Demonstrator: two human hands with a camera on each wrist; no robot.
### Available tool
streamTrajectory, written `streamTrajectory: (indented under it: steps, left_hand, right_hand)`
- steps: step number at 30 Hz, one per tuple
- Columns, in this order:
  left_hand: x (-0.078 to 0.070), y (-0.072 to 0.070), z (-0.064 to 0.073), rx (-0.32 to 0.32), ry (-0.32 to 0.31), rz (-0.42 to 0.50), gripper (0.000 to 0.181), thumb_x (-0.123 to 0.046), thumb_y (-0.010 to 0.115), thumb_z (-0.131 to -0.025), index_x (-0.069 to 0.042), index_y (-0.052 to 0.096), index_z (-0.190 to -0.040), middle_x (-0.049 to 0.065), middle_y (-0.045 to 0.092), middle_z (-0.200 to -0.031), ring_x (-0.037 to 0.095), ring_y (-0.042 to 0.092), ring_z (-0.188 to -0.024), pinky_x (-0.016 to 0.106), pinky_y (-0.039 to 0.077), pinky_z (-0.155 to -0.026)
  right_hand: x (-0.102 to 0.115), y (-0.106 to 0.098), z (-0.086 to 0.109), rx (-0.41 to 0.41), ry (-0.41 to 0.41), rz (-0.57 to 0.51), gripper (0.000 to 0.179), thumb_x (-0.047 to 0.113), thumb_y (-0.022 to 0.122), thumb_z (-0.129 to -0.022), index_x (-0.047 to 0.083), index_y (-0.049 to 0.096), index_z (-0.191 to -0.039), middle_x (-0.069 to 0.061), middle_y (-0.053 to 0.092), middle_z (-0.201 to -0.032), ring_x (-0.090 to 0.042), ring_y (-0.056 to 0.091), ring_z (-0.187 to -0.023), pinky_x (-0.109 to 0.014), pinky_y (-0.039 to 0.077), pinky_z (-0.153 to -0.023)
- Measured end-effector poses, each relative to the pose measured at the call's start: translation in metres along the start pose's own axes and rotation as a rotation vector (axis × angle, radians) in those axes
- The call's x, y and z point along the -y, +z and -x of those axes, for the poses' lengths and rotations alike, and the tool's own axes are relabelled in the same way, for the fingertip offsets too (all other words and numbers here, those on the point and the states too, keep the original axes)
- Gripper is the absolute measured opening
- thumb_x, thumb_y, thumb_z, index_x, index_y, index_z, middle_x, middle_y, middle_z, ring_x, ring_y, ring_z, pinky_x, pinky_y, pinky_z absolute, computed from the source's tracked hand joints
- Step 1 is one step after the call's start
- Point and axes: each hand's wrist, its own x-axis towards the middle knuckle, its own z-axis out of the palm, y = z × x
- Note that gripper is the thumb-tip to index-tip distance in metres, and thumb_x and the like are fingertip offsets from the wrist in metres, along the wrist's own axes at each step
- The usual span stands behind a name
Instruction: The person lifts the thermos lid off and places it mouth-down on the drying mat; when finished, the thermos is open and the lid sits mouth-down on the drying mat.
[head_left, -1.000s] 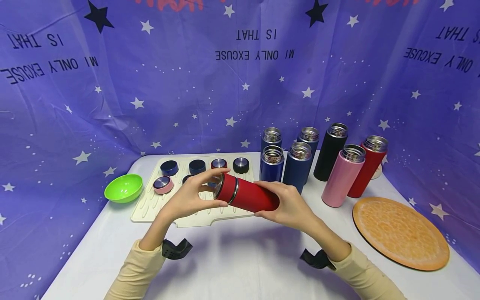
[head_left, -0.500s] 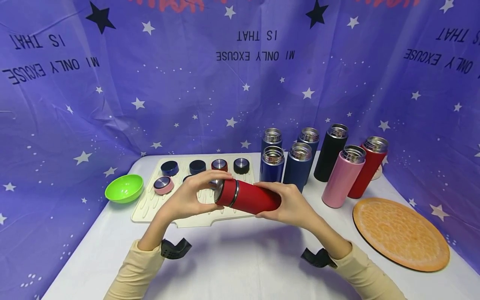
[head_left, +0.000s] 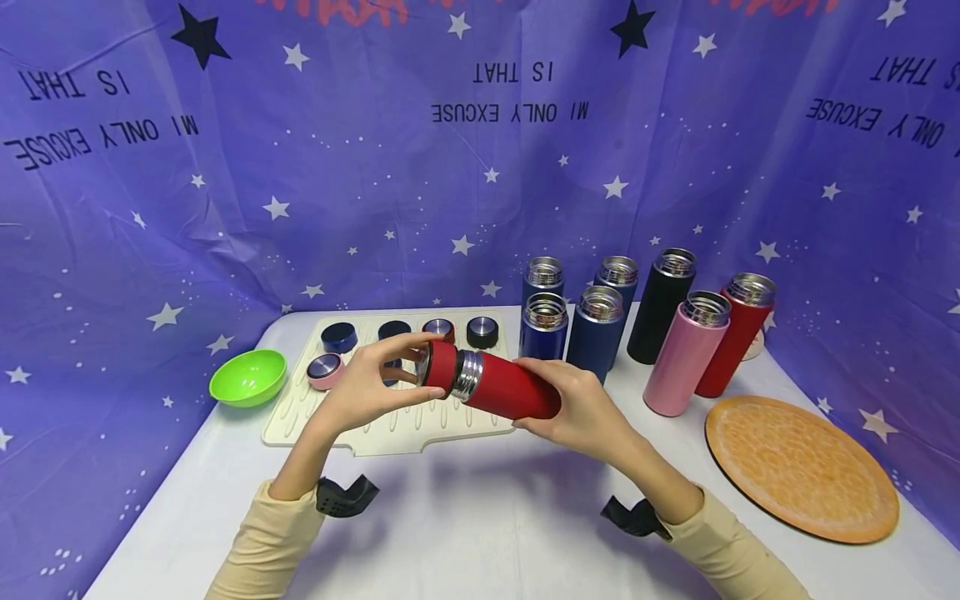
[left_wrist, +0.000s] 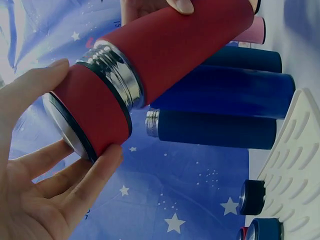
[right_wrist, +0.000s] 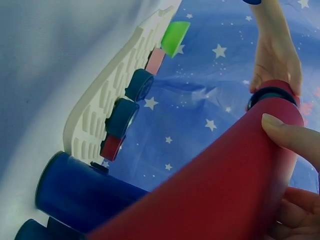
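My left hand (head_left: pixel 367 387) pinches a red screw lid (head_left: pixel 442 367) by its side, thumb and fingers on opposite edges. Around the body of a red thermos bottle (head_left: pixel 512 387) my right hand (head_left: pixel 579 406) keeps its grip, near the base. The bottle is tilted in the air above the table, mouth toward the left. Between lid and body the silver threaded neck (left_wrist: pixel 117 75) shows bare. The lid sits right at the mouth; whether it still touches the rim, I cannot tell.
A cream draining mat (head_left: pixel 300 421) holds several lids, including a pink lid (head_left: pixel 325 372) and a black lid (head_left: pixel 482 332). Several lidless bottles stand at right, among them a pink bottle (head_left: pixel 684 354). A green bowl (head_left: pixel 249 379) lies left, an orange round mat (head_left: pixel 802 471) right.
The lid has come away leftward from the red bottle's body, exposing the silver neck. My left hand has shifted slightly left with it; my right hand has barely moved.
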Motion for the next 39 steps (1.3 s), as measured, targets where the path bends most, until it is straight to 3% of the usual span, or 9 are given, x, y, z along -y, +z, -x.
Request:
streamTrajectory:
  steps: [8, 14, 19, 25, 28, 33, 39]
  left_hand:
    - [-0.001, -0.006, 0.001, -0.037, -0.001, -0.046, 0.067, -0.023, 0.086, -0.074, -0.023, 0.057, -0.134, -0.003, 0.059, -0.118, 0.016, 0.059, -0.102, 0.027, 0.056, -0.083]
    - [-0.006, -0.001, -0.002, -0.051, 0.006, -0.103, 0.066, -0.013, 0.087, -0.071, -0.009, 0.057, -0.130, 0.005, 0.061, -0.121, 0.020, 0.061, -0.100, 0.031, 0.056, -0.082]
    - [-0.016, 0.004, -0.007, -0.032, 0.018, -0.109, 0.061, -0.006, 0.085, -0.071, 0.002, 0.058, -0.125, 0.014, 0.063, -0.115, 0.028, 0.061, -0.098, 0.041, 0.057, -0.081]
    - [0.018, 0.012, -0.018, 0.008, -0.014, -0.140, 0.064, -0.020, 0.088, -0.071, -0.008, 0.061, -0.128, 0.005, 0.064, -0.110, 0.019, 0.061, -0.099, 0.034, 0.058, -0.079]
    - [0.031, 0.017, -0.025, 0.041, 0.004, -0.176, 0.065, -0.024, 0.088, -0.071, -0.009, 0.061, -0.129, 0.003, 0.064, -0.111, 0.018, 0.060, -0.100, 0.033, 0.057, -0.079]
    - [0.043, 0.025, -0.039, 0.098, 0.039, -0.291, 0.065, -0.025, 0.087, -0.072, -0.006, 0.061, -0.128, 0.004, 0.064, -0.114, 0.018, 0.060, -0.100, 0.039, 0.056, -0.080]
    - [0.051, 0.037, -0.053, 0.148, 0.035, -0.382, 0.065, -0.025, 0.086, -0.073, -0.006, 0.060, -0.129, 0.005, 0.066, -0.111, 0.018, 0.061, -0.098, 0.040, 0.053, -0.084]
  right_hand:
    - [-0.003, -0.007, -0.001, -0.004, 0.077, -0.059, 0.072, 0.024, 0.092, -0.062, 0.013, 0.062, -0.127, -0.002, 0.068, -0.113, -0.015, 0.066, -0.089, -0.031, 0.058, -0.074]
    - [-0.009, -0.011, 0.011, -0.047, 0.126, -0.138, 0.071, 0.027, 0.092, -0.064, 0.019, 0.062, -0.128, 0.006, 0.068, -0.114, -0.009, 0.066, -0.091, -0.030, 0.058, -0.076]
    - [-0.013, -0.015, 0.027, -0.094, 0.195, -0.208, 0.071, 0.030, 0.091, -0.066, 0.021, 0.061, -0.129, 0.005, 0.067, -0.118, -0.013, 0.066, -0.100, -0.040, 0.057, -0.082]
    - [-0.014, -0.020, 0.041, -0.126, 0.292, -0.249, 0.072, 0.030, 0.090, -0.066, 0.021, 0.060, -0.131, 0.004, 0.067, -0.117, -0.014, 0.063, -0.107, -0.051, 0.049, -0.094]
    - [-0.016, -0.024, 0.046, -0.147, 0.335, -0.289, 0.072, 0.023, 0.090, -0.067, 0.017, 0.059, -0.131, 0.004, 0.067, -0.117, -0.011, 0.062, -0.108, -0.042, 0.050, -0.096]
    - [-0.023, -0.030, 0.053, -0.208, 0.353, -0.389, 0.069, 0.006, 0.087, -0.069, 0.007, 0.057, -0.132, -0.005, 0.068, -0.116, -0.010, 0.062, -0.107, -0.023, 0.049, -0.093]
    - [-0.029, -0.036, 0.062, -0.285, 0.367, -0.421, 0.072, -0.003, 0.085, -0.069, 0.004, 0.055, -0.133, -0.007, 0.067, -0.117, -0.008, 0.062, -0.106, -0.017, 0.047, -0.093]
